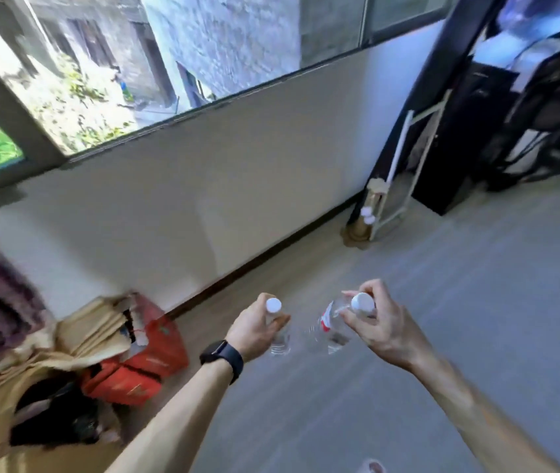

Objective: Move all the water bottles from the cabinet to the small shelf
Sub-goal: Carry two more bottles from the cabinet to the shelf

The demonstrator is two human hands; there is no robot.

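My left hand [254,327] grips a clear water bottle [280,339] by its neck, just under the white cap. My right hand [379,324] holds a second clear water bottle [335,331] with a red label, fingers curled round its neck below the white cap. Both bottles hang over the grey floor in front of me, close together. Neither the cabinet nor the small shelf can be made out clearly; the picture is blurred by motion.
A white wall [203,199] with a window above runs across the back. Cardboard and red bags [142,356] lie on the floor at the left. A dark cabinet-like unit [459,138] and a white rack [405,172] stand at the right rear.
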